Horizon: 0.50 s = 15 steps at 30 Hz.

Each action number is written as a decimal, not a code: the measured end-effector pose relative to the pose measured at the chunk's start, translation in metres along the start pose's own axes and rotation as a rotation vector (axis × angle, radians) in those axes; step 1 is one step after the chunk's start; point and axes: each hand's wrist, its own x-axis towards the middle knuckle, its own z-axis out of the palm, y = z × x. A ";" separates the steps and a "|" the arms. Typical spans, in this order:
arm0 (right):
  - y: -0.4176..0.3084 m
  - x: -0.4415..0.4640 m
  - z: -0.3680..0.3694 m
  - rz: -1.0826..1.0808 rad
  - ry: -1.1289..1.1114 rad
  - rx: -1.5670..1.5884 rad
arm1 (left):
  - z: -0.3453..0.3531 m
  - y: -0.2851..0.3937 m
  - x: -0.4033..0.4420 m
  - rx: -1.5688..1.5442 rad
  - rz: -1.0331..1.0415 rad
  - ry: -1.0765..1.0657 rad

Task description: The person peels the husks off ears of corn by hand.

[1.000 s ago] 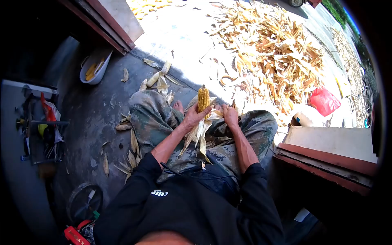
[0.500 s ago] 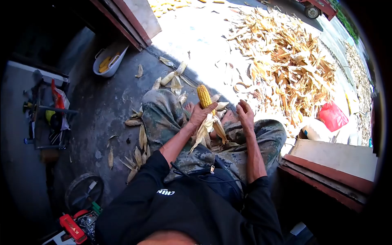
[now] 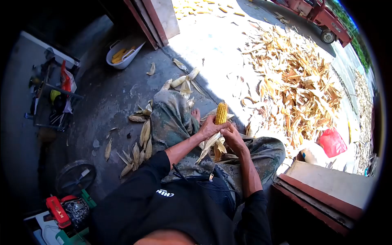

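Note:
My left hand (image 3: 209, 127) is wrapped round the lower part of an ear of corn (image 3: 221, 113), which stands nearly upright with its yellow kernels bare at the top. Pale husk (image 3: 211, 146), peeled back, hangs below it over my lap. My right hand (image 3: 233, 139) has its fingers closed at the base of the same ear, touching my left hand; exactly what lies between those fingertips is partly hidden. Unhusked ears (image 3: 145, 132) lie on the floor left of my camouflage trousers, and more husked-back pieces (image 3: 185, 81) lie beyond my knee.
A large heap of dry husks (image 3: 296, 85) spreads over the sunlit ground at right. A white tub (image 3: 130, 59) holds yellow ears near the doorway. A red bag (image 3: 332, 142), a red vehicle (image 3: 314, 14) and a red-and-black machine (image 3: 67, 212) stand around.
My right hand has come in from the right and closed at the base of the ear, beside my left hand. The camera view has shifted.

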 end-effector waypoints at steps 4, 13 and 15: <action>0.010 0.001 0.006 0.154 -0.005 -0.003 | -0.003 0.011 -0.001 -0.050 -0.035 -0.113; -0.005 -0.011 0.011 0.084 0.122 -0.203 | -0.011 -0.007 0.021 -0.407 0.143 0.095; -0.004 -0.011 0.010 0.069 0.113 -0.289 | -0.012 -0.008 0.021 -0.425 0.136 0.121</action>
